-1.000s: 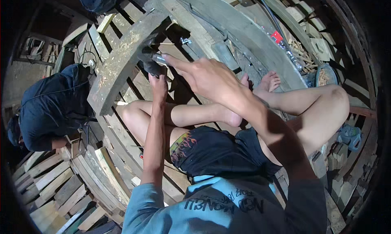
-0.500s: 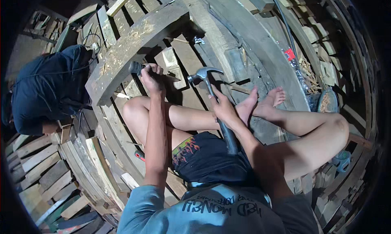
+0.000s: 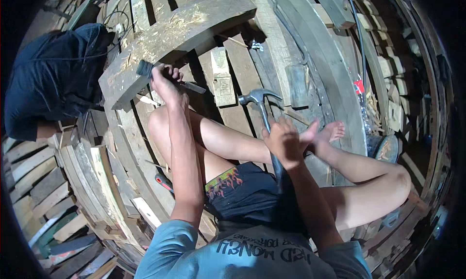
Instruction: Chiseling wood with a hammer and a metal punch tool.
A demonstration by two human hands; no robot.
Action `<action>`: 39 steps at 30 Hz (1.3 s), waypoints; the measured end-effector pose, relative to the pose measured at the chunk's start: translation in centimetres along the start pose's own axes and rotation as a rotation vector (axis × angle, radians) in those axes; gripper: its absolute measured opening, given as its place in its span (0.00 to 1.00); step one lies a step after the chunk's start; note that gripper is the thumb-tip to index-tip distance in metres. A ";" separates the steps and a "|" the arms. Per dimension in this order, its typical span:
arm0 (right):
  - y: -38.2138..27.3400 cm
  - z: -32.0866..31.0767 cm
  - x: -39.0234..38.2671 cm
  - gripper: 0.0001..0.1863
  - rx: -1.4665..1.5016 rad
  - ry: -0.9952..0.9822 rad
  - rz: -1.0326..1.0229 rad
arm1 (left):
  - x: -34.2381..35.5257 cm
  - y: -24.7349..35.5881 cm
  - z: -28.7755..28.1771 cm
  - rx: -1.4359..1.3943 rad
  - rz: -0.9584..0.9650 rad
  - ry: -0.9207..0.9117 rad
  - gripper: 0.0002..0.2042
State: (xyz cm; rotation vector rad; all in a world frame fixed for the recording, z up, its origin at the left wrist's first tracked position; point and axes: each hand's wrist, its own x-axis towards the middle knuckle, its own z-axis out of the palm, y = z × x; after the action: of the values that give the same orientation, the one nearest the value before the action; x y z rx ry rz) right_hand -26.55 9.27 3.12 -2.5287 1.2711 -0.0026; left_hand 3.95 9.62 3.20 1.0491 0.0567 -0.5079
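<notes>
The chisel [image 3: 167, 79] lies in the left hand [image 3: 165, 82], its dark handle end poking out to the far left and its flat metal blade pointing right, close against the near edge of the curved timber [image 3: 170, 34] that runs across the far left of the scene. The left hand's grip is clenched around the chisel's shaft. To the right, the right hand [image 3: 284, 140] is closed tight on the shaft of a claw hammer [image 3: 259, 97], whose steel head is raised above the slatted wooden floor [image 3: 242, 70], well apart from the chisel.

To do this step well, I would judge that the blade should be seated firmly on the wood before any blow, the hammer face brought square onto the handle end, and the left fingers kept clear of that end. The bare legs lie just beneath both tools, so short, controlled strokes look safer. Another person in dark clothing [image 3: 48, 80] crouches at far left.
</notes>
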 end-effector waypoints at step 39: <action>-1.3 0.0 18.2 0.32 0.279 -0.280 -0.536 | 2.3 1.0 0.9 0.233 0.320 0.207 0.06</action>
State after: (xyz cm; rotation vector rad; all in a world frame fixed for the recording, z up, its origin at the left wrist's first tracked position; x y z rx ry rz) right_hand -14.50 -4.21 0.98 -2.4341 0.4341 0.0499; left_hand 6.24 8.39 3.81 1.3088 0.0120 -0.1154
